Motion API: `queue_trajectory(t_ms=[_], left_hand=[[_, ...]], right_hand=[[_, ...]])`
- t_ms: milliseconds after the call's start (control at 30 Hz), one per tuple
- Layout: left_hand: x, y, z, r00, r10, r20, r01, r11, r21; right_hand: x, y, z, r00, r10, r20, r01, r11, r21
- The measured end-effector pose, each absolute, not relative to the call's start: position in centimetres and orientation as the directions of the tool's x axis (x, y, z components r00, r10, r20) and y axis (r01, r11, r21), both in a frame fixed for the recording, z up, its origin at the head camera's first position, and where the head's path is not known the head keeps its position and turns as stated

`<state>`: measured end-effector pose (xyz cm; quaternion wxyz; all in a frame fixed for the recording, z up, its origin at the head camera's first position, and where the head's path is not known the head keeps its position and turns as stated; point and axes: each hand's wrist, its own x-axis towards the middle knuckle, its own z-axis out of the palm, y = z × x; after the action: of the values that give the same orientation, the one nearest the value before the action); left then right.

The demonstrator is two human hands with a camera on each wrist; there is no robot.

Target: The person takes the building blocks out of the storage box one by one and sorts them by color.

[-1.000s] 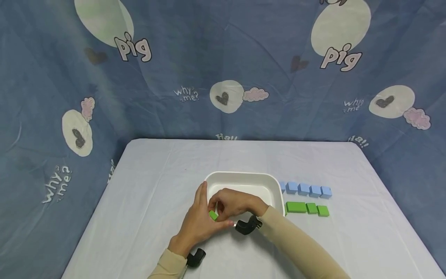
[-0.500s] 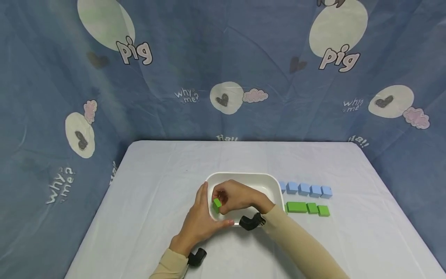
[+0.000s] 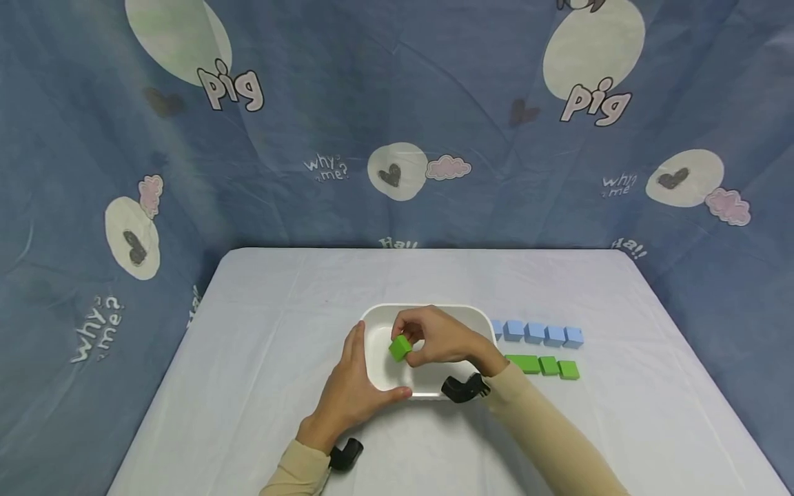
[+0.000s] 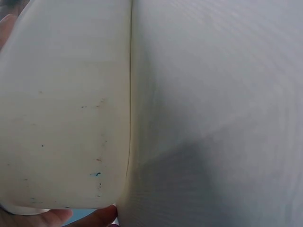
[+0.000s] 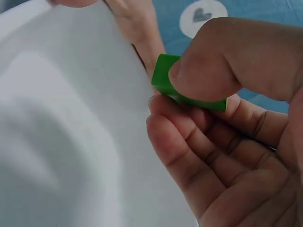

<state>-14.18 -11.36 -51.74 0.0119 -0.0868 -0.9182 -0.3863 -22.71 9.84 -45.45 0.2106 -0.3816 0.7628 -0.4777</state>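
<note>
My right hand (image 3: 428, 337) pinches a small green block (image 3: 400, 347) between thumb and fingers, held above the white tray (image 3: 434, 311). The right wrist view shows the same green block (image 5: 187, 87) under the thumb, just beside the tray's wall (image 5: 71, 118). My left hand (image 3: 353, 389) holds the tray's near-left corner, thumb on the front rim and fingers up along the left side. The tray's outer wall (image 4: 66, 109) fills the left wrist view, with fingertips (image 4: 71, 216) at its lower edge.
To the right of the tray lie a row of several light-blue blocks (image 3: 540, 333) and, nearer me, a row of green blocks (image 3: 546, 365). A white cloth covers the table (image 3: 279, 289), and a blue patterned curtain hangs behind it.
My right hand has lifted the green block from near the left hand's thumb up and to the right, over the tray. The left hand has stayed on the tray's corner.
</note>
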Motion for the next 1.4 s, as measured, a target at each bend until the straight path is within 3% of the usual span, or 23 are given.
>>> queue_trajectory(t_ms=[600, 900, 1400], left_hand=[[-14.2, -11.3, -51.8, -0.989, 0.128, 0.071, 0.140, 0.683, 0.717], [-14.2, -11.4, -51.6, -0.989, 0.129, 0.070, 0.141, 0.697, 0.703], [-14.2, -11.1, -51.9, -0.991, 0.129, 0.044, 0.122, 0.699, 0.705]], right_hand=[[-21.5, 16.2, -43.9, -0.700, -0.690, 0.181, -0.358, 0.120, -0.926], [-20.7, 20.4, -43.8, -0.778, -0.583, 0.235, -0.384, 0.145, -0.912], [-19.2, 24.0, -44.4, -0.832, -0.508, 0.224, -0.317, 0.102, -0.943]])
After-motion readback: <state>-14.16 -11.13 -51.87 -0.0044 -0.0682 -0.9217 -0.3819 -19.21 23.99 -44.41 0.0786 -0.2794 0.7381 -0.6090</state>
